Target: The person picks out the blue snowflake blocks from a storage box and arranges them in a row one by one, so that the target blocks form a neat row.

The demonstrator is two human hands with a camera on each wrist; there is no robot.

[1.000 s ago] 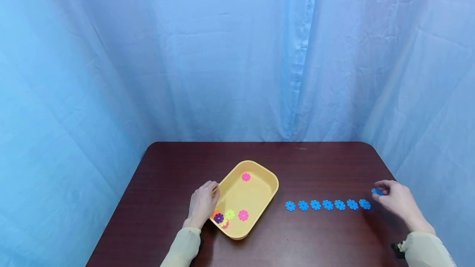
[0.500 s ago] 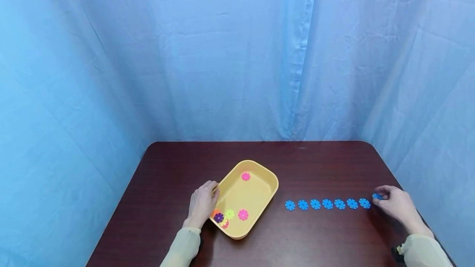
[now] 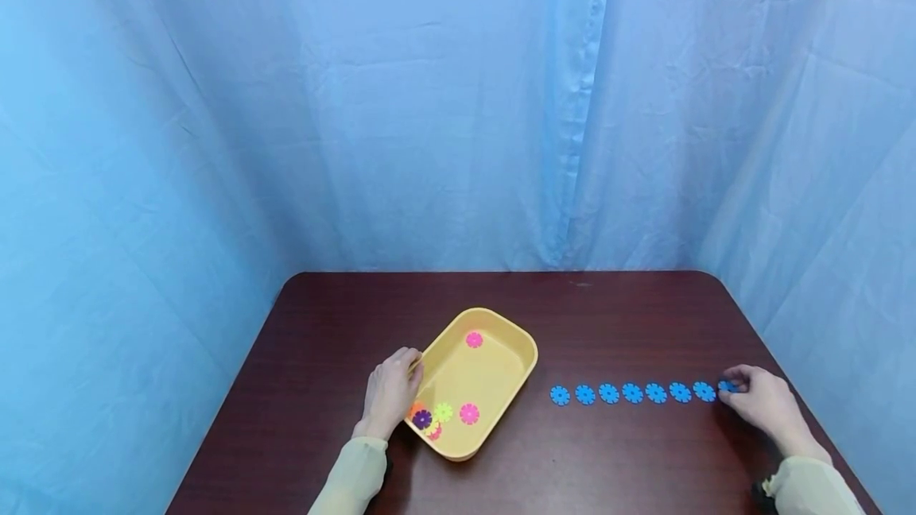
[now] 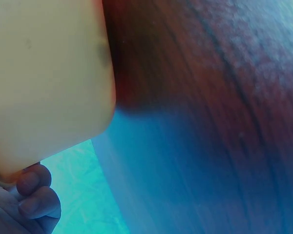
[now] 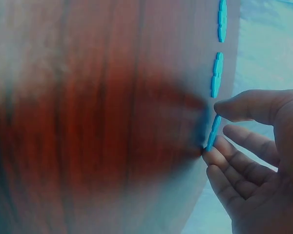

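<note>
My left hand grips the left rim of a yellow plastic tray; in the left wrist view its curled fingers show below the tray's outer wall. At the right end of a row of blue snowflake-shaped discs, my right hand holds another blue disc, partly hidden by its fingers. The right wrist view shows this blue disc pinched between thumb and fingers, tilted and close to the tabletop, in line with its neighbours.
Inside the tray lie several loose discs, among them a pink disc, a purple disc and a yellow-green disc. The dark wooden table ends at a blue curtain behind and at the sides.
My right hand has moved down toward the table with the blue disc, bringing it level with the row's right end. The left hand and the tray stay put.
</note>
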